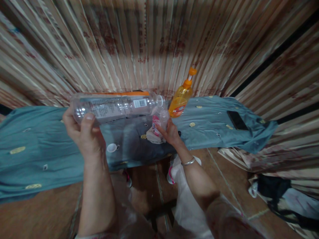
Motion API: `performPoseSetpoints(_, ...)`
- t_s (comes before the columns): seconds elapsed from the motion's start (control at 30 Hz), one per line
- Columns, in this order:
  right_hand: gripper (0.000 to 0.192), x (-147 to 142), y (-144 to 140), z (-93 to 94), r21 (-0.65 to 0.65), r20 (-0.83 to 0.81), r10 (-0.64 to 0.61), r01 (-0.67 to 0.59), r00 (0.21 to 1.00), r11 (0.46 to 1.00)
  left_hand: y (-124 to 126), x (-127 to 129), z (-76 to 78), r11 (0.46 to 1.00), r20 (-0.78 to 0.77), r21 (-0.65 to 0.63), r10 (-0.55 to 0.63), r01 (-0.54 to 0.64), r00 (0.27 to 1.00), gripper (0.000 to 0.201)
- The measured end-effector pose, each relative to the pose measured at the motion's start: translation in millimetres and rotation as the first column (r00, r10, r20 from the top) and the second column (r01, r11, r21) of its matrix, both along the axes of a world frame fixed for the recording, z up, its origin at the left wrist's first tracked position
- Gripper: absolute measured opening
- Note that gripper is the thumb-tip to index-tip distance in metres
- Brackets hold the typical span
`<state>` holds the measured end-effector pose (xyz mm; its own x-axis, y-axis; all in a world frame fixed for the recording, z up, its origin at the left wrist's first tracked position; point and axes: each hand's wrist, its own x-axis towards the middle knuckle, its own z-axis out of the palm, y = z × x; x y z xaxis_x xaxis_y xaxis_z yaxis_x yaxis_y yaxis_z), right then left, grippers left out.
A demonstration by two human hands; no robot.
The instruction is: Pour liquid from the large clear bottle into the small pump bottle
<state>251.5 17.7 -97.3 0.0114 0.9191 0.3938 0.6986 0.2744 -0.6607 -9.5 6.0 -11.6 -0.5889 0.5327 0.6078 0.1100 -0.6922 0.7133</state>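
Note:
My left hand point(83, 132) grips the base of a large clear plastic bottle point(114, 106) with an orange-edged label, held on its side with its open neck pointing right. Its mouth sits just above a small clear bottle point(159, 123) with a pink label, which my right hand point(170, 132) holds upright on the blue cloth point(37, 149). A white cap point(112, 147) lies on the cloth between my hands. Something white lies under the small bottle.
An orange pump bottle point(181, 98) stands just behind the small bottle. A black phone point(237, 120) lies on the cloth at the right. A striped curtain hangs behind. Bundled cloth and a dark bag point(271, 189) lie on the floor at the right.

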Motion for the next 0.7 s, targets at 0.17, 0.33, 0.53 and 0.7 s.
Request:
performPoseSetpoints(0.17,0.058,2.9,2.8,-6.4,-0.021,0.019,-0.011,0.011,1.000,1.000,-1.9,5.4,3.6,0.998,0.074,0.059,-0.036,0.031,0.997,0.040)
performPoseSetpoints(0.33,0.059,-1.2,0.7,-3.2,0.026,0.005,-0.005,0.004,1.000,1.000,-1.4,5.1,2.7,0.995,0.078,0.086,-0.060,0.053,0.995,0.042)
performPoseSetpoints(0.53,0.062,-1.0,1.6,-3.4,0.054,0.024,-0.015,0.013,1.000,0.998,0.5,1.2,-1.1,0.997,0.038,0.075,-0.039,0.036,0.999,0.043)
performPoseSetpoints(0.7,0.059,-0.4,1.9,-5.3,0.068,0.020,-0.010,0.009,1.000,0.998,-1.2,3.5,1.7,0.995,0.030,0.081,-0.064,0.061,0.998,0.042)
